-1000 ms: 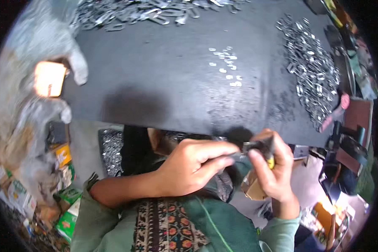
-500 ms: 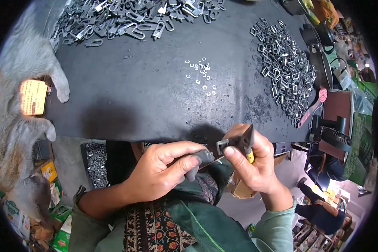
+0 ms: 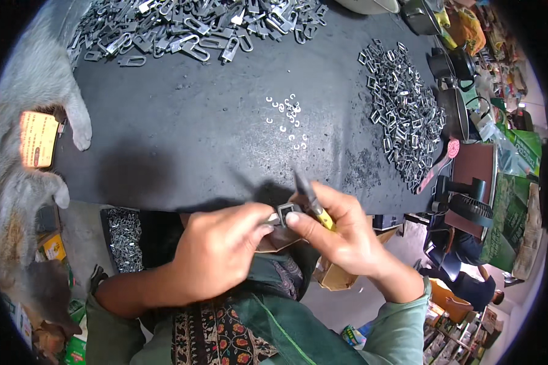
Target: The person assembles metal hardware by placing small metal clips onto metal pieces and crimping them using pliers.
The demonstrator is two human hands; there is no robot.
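My right hand (image 3: 341,234) is closed around pliers (image 3: 307,194) with dark jaws and a yellow-marked handle, their tip pointing up and away. Between its thumb and fingers it also holds a small dark rectangular metal frame (image 3: 285,213). Right beside this frame, the fingertips of my left hand (image 3: 222,246) pinch a small metal piece (image 3: 273,218), mostly covered by the fingers. Both hands are at the near edge of the dark table (image 3: 225,140). Farther up lie several small white C-shaped clips (image 3: 292,112).
Long looped metal parts (image 3: 195,27) are heaped at the back; rectangular frames (image 3: 405,109) lie piled at right. A pink slotted spoon (image 3: 441,164) and a black fan (image 3: 469,204) are nearby. A grey cat (image 3: 27,91) rests along the left edge. A tray of small parts (image 3: 125,237) sits lower left.
Both hands have moved left, and the frame and the left fingertips have come closer together. The dark looped end seen in my left hand is now out of sight. The view has shifted slightly.
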